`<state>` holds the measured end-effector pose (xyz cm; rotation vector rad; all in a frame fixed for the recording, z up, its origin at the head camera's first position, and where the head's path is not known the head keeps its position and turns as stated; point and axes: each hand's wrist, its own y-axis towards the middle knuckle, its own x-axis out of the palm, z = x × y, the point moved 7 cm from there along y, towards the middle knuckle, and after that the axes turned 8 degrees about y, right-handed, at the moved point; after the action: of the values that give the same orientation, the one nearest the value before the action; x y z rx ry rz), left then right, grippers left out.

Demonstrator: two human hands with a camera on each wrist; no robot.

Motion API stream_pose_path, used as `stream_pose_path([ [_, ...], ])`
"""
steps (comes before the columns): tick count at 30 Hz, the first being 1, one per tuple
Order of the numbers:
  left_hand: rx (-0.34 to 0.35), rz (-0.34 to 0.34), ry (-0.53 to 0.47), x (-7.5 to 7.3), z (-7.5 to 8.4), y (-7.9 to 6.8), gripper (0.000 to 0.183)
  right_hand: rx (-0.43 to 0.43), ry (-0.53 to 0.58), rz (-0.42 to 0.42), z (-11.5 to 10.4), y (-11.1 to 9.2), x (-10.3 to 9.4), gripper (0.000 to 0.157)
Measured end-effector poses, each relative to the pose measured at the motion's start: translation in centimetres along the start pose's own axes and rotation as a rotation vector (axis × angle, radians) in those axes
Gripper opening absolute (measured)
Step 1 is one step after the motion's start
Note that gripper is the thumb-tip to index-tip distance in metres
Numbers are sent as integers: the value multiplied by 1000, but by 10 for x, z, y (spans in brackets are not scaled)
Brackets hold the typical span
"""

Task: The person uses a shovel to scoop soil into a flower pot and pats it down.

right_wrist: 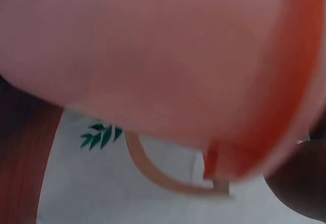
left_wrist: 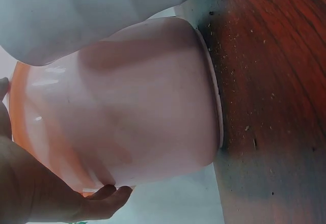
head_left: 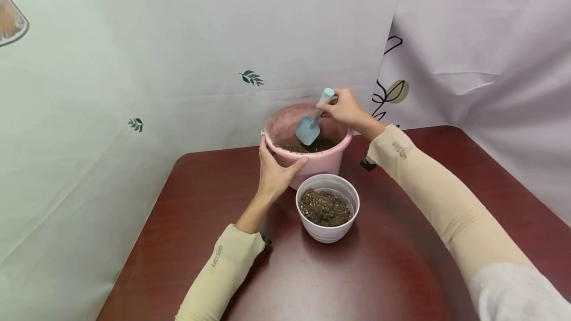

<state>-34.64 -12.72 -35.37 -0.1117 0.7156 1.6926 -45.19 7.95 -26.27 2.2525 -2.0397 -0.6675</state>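
A pink bucket (head_left: 323, 161) with dark soil (head_left: 308, 146) low inside stands toward the back of the table. My left hand (head_left: 273, 176) holds its near left side, thumb along the front of the rim and fingers round the side. In the left wrist view the bucket wall (left_wrist: 137, 102) shows between thumb and fingers. Over the bucket's right rim, my right hand (head_left: 349, 111) grips the handle of a small blue garden trowel (head_left: 308, 131). The trowel's blade points down inside the bucket, just above the soil. Close in front is a white plant pot (head_left: 327, 234), partly filled with soil (head_left: 324, 208).
Both pots stand on a dark red wooden table (head_left: 357, 281). Soil crumbs (left_wrist: 247, 128) lie beside the bucket's base. Its curved carry handle (right_wrist: 153, 170) hangs at the far side in the right wrist view. A white printed cloth (head_left: 178, 53) hangs close behind the table.
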Motion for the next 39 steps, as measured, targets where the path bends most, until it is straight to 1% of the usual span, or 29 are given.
stream_pose_path([
  [3,3,-1,11,1,-1,-1,124,-3,-105,-28,3,3,11,17],
  [7,2,-11,22,2,-1,0,123,-15,-242,-93,5,4,23,15],
  [10,-1,-17,17,1,-1,0,122,-27,-281,-161,6,6,30,13],
  [13,-4,-17,14,0,-1,1,122,-33,-331,-226,6,7,34,17],
  [16,-6,-19,16,0,-1,1,122,-32,-362,-269,8,8,37,21],
  [20,-24,-31,31,1,-2,0,123,-40,-395,-288,8,8,37,22],
  [23,-33,-39,40,2,-2,0,123,-61,-415,-275,7,7,36,22],
  [28,-32,-40,37,1,-2,1,124,-92,-421,-256,5,7,36,24],
  [32,-33,-44,37,1,-2,1,123,-88,-375,-260,4,6,36,23],
  [39,-30,-42,19,3,-2,1,124,-31,-142,-282,8,2,33,18],
])
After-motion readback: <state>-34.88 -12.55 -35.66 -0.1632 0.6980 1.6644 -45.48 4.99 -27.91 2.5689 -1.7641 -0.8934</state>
